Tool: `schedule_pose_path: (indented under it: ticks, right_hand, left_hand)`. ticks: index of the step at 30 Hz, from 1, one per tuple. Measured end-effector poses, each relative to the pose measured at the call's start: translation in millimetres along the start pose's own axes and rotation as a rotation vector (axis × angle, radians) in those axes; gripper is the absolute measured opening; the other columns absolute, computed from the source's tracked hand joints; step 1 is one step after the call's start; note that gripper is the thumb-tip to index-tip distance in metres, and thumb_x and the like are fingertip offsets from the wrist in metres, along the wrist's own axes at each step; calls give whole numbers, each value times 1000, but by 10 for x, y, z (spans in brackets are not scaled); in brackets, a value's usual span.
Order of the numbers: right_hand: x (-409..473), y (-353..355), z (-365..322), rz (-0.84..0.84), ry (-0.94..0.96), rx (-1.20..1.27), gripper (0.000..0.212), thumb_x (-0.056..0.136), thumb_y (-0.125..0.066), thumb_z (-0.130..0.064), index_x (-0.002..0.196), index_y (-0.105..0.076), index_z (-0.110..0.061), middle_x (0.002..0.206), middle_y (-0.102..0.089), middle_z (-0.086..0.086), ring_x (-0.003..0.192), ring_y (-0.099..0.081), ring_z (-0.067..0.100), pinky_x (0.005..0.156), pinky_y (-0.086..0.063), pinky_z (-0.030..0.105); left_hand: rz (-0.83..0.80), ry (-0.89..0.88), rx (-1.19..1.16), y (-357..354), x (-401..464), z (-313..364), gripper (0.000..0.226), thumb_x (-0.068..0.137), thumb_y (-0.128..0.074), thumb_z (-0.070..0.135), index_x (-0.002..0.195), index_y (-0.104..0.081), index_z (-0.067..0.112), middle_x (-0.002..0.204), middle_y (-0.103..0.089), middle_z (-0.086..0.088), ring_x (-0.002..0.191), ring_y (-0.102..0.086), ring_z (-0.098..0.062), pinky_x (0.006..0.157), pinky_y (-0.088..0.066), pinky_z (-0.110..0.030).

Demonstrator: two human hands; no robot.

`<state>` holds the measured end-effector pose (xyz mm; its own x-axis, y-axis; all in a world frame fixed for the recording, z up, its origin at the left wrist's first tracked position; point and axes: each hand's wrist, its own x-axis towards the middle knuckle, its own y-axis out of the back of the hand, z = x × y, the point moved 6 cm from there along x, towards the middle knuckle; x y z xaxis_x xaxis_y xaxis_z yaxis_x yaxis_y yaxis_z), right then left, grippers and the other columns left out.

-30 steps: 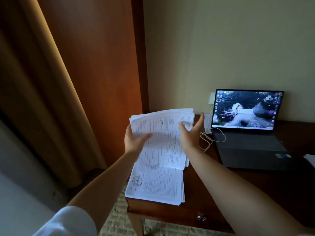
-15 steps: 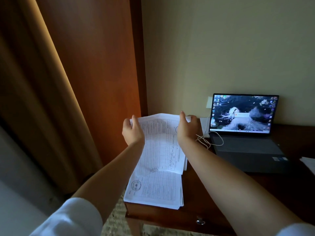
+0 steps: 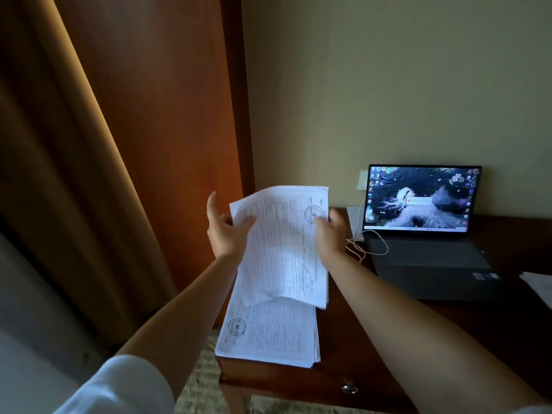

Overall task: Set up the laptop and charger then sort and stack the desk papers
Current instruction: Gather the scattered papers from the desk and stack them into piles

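Observation:
I hold a bundle of printed forms (image 3: 283, 246) upright above the desk's left end. My left hand (image 3: 225, 231) holds its left edge with the thumb on the front sheet. My right hand (image 3: 331, 234) grips its right edge near a round stamp. Below it a flat stack of stamped papers (image 3: 268, 333) lies at the desk's left front corner. The open laptop (image 3: 424, 228) stands at the back with its screen lit. A white charger cable (image 3: 363, 245) loops beside its left side, running up to a white adapter (image 3: 355, 222) by the wall.
The dark wooden desk (image 3: 388, 339) has a drawer knob (image 3: 349, 387) on its front. Another white sheet (image 3: 537, 286) lies at the right edge. A wooden panel and a brown curtain (image 3: 74, 174) stand to the left. Patterned carpet shows below the desk.
The bundle has been lifted and tilted up off the flat stack again. My left hand has shifted from the top corner to the left edge, fingers more spread.

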<state>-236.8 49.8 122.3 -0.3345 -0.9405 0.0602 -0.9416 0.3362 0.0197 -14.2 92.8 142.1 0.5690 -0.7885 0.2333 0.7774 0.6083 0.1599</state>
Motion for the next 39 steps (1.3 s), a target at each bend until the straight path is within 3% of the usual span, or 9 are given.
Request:
schedule_pose_path:
  ticks: [3,9,15,19,22,26,29,35,39]
  right_hand:
    - [-53,37,33,-39,-46,-8,18,82,-46,3,90,-58,-6,77,-58,0,67,-49,15,57,-35,25]
    - [-318,79,466,-90,-283,-51,24,82,-45,8,90,-56,-12,75,-56,-2,61,-47,11,50,-35,23]
    - [-455,3,567,-154,-310,-133,20,84,-50,2,94,-56,-14,96,-64,2,69,-56,15,60,-49,30]
    - [-476,-20,746,-140,-359,-104,22,82,-56,3,80,-61,-19,76,-63,-3,63,-54,15,53,-39,23]
    - [-498,6,903,-232,-421,-262,10,86,-61,-1,84,-59,-11,74,-58,-3,75,-55,16,65,-53,31]
    - [-374,-37,1015,-190,-386,-274,17,89,-60,-10,105,-61,-6,82,-62,-1,68,-56,11,57,-46,24]
    - [-227,-86,967,-106,-297,-310,44,89,-58,-17,133,-50,-14,120,-63,4,90,-65,16,66,-53,25]
    - [-1,-127,929,-130,-278,-333,56,93,-40,-7,146,-31,-22,140,-50,4,73,-62,8,47,-43,17]
    - [251,-59,616,-132,-86,-407,74,93,-37,8,152,-8,-28,144,-40,3,104,-56,17,82,-50,24]
  left_hand:
    - [-144,86,24,-47,18,-246,83,69,-84,20,138,-39,24,128,-53,3,115,-52,-17,94,-50,-38]
    - [-277,206,-19,-61,-271,-694,18,78,-76,13,84,-60,19,88,-66,1,85,-65,-17,57,-51,-19]
    - [-318,286,-81,-190,-286,-829,25,77,-75,7,96,-61,13,96,-67,-4,90,-65,-20,60,-52,-22]
    - [-261,312,-151,-192,-283,-945,28,76,-76,7,101,-62,9,97,-67,-3,90,-64,-17,64,-52,-24]
    - [-353,390,-125,-190,-289,-1123,28,80,-72,8,106,-62,9,96,-67,-2,89,-64,-17,67,-52,-23]
    - [-358,403,-101,-257,-189,-1187,20,87,-65,10,107,-60,10,95,-66,0,90,-63,-18,62,-50,-22]
    - [-435,429,-125,-418,-82,-1124,26,91,-60,13,116,-56,10,103,-65,-4,96,-63,-22,67,-53,-28]
    - [-561,40,-18,-760,77,-821,63,98,-43,8,146,-13,37,133,-47,7,114,-53,-14,87,-51,-40]
    - [-610,-20,-39,-1063,243,-718,58,102,-33,12,149,-12,39,143,-35,17,119,-46,-6,91,-44,-31]
